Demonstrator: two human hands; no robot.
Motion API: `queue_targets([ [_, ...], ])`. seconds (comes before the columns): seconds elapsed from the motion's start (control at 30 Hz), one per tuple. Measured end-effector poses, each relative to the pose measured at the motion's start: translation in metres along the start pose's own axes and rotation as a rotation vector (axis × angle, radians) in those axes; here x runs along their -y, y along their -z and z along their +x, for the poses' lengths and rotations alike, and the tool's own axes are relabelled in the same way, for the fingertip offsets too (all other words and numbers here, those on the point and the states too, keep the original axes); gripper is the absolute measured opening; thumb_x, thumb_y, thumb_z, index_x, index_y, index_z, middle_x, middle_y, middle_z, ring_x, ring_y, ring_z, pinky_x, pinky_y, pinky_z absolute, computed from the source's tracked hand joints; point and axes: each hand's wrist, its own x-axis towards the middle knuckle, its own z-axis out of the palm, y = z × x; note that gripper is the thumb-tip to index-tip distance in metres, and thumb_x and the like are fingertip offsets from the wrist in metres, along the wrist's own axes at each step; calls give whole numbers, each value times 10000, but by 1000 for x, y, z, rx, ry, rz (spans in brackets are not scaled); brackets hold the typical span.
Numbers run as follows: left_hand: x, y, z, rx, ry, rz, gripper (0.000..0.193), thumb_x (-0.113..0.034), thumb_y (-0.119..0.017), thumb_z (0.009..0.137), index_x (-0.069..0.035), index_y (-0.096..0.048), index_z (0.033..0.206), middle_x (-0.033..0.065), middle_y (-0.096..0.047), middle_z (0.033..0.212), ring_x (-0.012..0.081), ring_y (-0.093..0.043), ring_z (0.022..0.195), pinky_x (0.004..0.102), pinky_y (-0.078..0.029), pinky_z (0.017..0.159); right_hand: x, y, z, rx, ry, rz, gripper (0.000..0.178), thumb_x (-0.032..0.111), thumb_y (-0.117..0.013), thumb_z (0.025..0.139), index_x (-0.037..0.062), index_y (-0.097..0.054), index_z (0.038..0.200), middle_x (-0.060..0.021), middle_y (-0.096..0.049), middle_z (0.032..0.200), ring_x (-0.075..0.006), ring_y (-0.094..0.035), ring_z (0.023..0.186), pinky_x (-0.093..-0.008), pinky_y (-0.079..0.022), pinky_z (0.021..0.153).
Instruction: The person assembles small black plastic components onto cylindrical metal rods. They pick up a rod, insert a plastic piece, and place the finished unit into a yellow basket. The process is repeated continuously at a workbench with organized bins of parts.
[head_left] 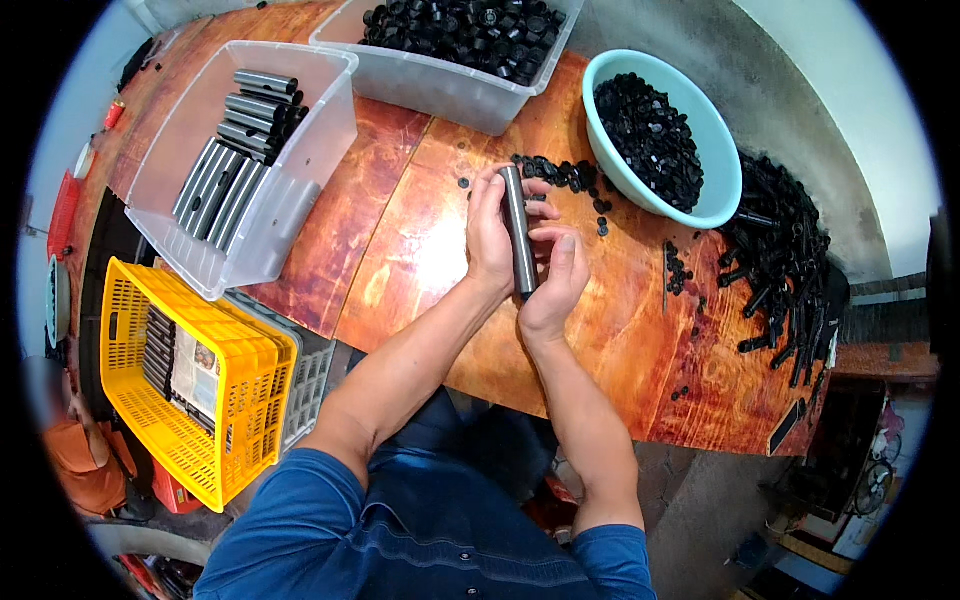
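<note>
Between both hands, above the middle of the wooden table [400, 230], is a dark grey metal tube [518, 230], tilted slightly with its far end leaning left. My left hand [488, 232] wraps the tube's left side, thumb up near the far end. On the other side my right hand [560, 270] closes round the lower part, its fingers bent and partly hidden behind the tube. Small black round caps [560, 175] lie scattered on the table just beyond my hands.
A clear bin [250, 240] of similar tubes stands at left, another clear bin [430, 85] of black caps at the back. A light blue basin [640, 205] holds small black parts. Black rod-like parts [780, 280] pile up at right. A yellow crate [250, 390] stands lower left, near a person [85, 450].
</note>
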Motion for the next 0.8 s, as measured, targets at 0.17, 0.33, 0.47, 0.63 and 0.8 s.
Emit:
queue_targets([
  [0.17, 3, 8, 11, -9, 0, 19, 282, -370, -475, 1082, -91, -501, 1115, 78, -609, 878, 183, -624, 725, 302, -538, 634, -6, 0, -1, 1, 139, -73, 456, 371, -418, 1078, -2, -616, 906, -76, -582, 981, -155, -547, 877, -282, -433, 795],
  [0.33, 3, 8, 11, 2, 39, 16, 262, -349, -455, 1093, -93, -493, 1135, 100, -635, 886, 190, -641, 723, 310, -542, 629, -8, 0, 1, 13, 289, -141, 441, 389, -459, 1063, -5, -616, 943, -98, -585, 1022, -178, -553, 923, -289, -441, 814],
  [0.47, 0, 9, 10, -13, 46, 5, 305, -385, -413, 1096, -100, -490, 1172, 129, -674, 980, 218, -658, 743, 323, -544, 628, -13, 0, -2, 7, 218, -34, 450, 411, -460, 1065, -10, -607, 997, -100, -584, 1065, -181, -552, 941, -306, -445, 841],
  [0.63, 1, 13, 14, -66, 87, -47, 313, -385, -357, 1111, -95, -473, 1131, 112, -648, 919, 186, -612, 656, 302, -523, 557, -9, -1, -4, 19, 217, -31, 441, 409, -473, 1064, -9, -600, 1011, -98, -576, 1063, -186, -547, 973, -324, -435, 903],
  [0.8, 3, 12, 16, -12, 66, -87, 313, -394, -421, 1097, -93, -501, 1074, 84, -607, 866, 172, -585, 643, 282, -515, 547, -5, -3, -4, 43, 291, -88, 399, 367, -488, 1060, -10, -600, 998, -114, -573, 1045, -209, -553, 995, -338, -431, 938],
])
